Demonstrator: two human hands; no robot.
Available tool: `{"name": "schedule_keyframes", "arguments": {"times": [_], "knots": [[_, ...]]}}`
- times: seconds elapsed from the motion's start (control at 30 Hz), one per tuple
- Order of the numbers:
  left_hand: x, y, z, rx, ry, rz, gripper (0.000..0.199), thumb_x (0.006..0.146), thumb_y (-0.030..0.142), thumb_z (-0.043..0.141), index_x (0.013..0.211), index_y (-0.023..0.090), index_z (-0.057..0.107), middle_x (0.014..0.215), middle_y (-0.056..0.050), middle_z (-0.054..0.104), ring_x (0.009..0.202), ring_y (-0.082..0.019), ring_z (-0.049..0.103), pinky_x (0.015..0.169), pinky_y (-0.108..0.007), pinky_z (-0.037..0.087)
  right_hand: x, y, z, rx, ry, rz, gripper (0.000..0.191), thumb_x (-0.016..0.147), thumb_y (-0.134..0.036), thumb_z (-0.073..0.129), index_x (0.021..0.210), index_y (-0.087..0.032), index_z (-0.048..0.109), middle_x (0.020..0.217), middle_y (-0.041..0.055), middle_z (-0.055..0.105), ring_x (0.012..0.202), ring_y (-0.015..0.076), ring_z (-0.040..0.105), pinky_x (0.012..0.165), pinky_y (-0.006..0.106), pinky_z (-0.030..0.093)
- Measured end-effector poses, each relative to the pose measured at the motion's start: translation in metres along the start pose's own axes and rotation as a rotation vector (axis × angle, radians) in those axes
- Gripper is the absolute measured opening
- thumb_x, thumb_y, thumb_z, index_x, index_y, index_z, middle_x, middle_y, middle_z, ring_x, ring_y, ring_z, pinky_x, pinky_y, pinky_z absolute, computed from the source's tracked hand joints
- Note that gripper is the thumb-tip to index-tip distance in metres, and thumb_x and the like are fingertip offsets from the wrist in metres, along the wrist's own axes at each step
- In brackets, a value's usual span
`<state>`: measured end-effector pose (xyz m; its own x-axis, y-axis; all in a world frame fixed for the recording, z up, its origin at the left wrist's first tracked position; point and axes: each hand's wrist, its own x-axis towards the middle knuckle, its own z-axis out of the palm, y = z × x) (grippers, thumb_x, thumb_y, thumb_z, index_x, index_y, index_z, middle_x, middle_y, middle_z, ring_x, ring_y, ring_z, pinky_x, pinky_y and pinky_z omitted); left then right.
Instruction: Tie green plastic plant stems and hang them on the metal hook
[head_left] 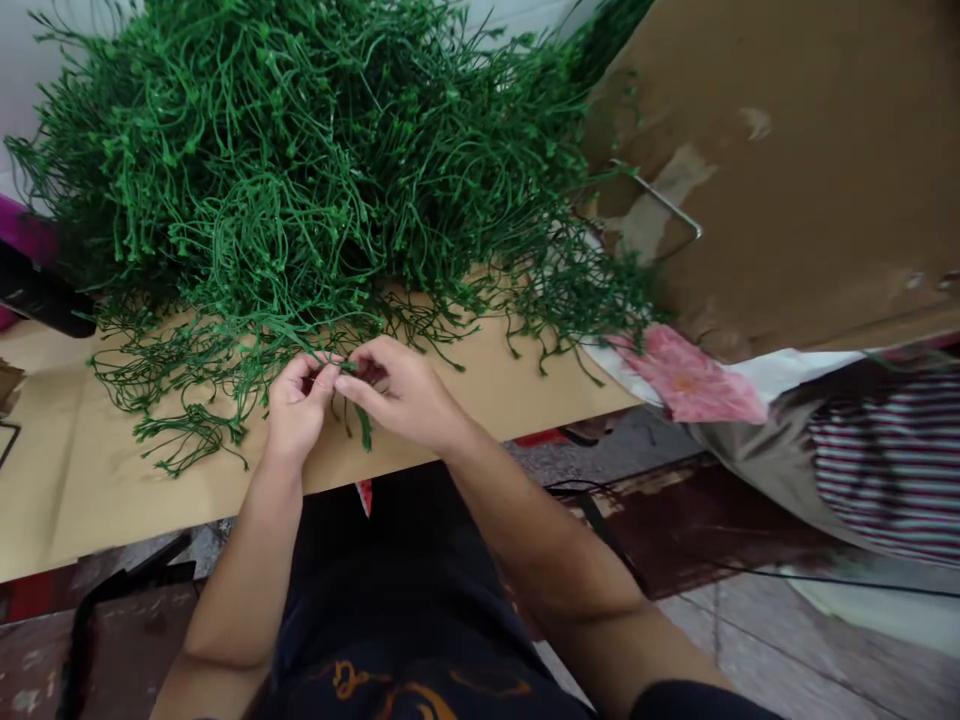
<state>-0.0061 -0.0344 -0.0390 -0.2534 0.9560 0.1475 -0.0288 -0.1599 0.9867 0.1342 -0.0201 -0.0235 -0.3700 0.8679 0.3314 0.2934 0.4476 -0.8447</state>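
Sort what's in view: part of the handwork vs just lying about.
In the work:
- green sprig, at the fingertips of left hand and right hand
- green pile, beyond the hands
- tan tabletop

Apparently just lying about:
- cardboard
- pink piece
- black object, far left

Stems (300,190), beyond the hands (409,392): bright green, darker in the depths. Bench (112,470), under the hands: plain tan. Cardboard (817,170), to their right: brown, paler patches. Floral piece (684,378), same side: pink, faintly orange centre. Cloth (892,465), far right: dark and pale stripes, apparently some maroon. Shirt (390,610), below the hands: near-black, orange motif.
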Motion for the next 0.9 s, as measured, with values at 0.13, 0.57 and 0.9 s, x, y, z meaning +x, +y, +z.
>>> {"name": "schedule_keyframes", "arguments": {"times": [0.13, 0.57, 0.9], "knots": [[-0.001, -0.002, -0.003, 0.043, 0.031, 0.025, 0.019, 0.063, 0.029, 0.071, 0.067, 0.016, 0.058, 0.069, 0.001, 0.061, 0.069, -0.01, 0.057, 0.065, -0.021, 0.047, 0.008, -0.001, 0.01, 0.032, -0.098, 0.064, 0.027, 0.077, -0.04, 0.059, 0.073, -0.018, 0.044, 0.07, -0.0013, 0.045, 0.062, 0.0094, 0.041, 0.057, 0.025, 0.035], [-0.003, -0.005, -0.006, 0.087, -0.037, 0.068, 0.013, 0.073, 0.029, 0.064, 0.076, 0.016, 0.062, 0.077, -0.001, 0.062, 0.073, -0.01, 0.057, 0.073, -0.023, 0.046, 0.016, -0.003, 0.0, 0.117, -0.202, 0.149, 0.019, 0.077, -0.025, 0.054, 0.065, -0.018, 0.04, 0.057, -0.0053, 0.04, 0.051, 0.0065, 0.033, 0.05, 0.023, 0.026], [-0.005, -0.003, -0.003, 0.214, -0.09, 0.111, 0.005, 0.078, 0.023, 0.058, 0.079, 0.018, 0.058, 0.073, 0.001, 0.058, 0.068, -0.01, 0.053, 0.068, -0.021, 0.043, 0.016, 0.009, 0.01, 0.637, -0.039, 0.232, 0.024, 0.075, -0.034, 0.056, 0.066, -0.02, 0.039, 0.057, -0.005, 0.042, 0.053, 0.0073, 0.04, 0.053, 0.023, 0.035]]}}
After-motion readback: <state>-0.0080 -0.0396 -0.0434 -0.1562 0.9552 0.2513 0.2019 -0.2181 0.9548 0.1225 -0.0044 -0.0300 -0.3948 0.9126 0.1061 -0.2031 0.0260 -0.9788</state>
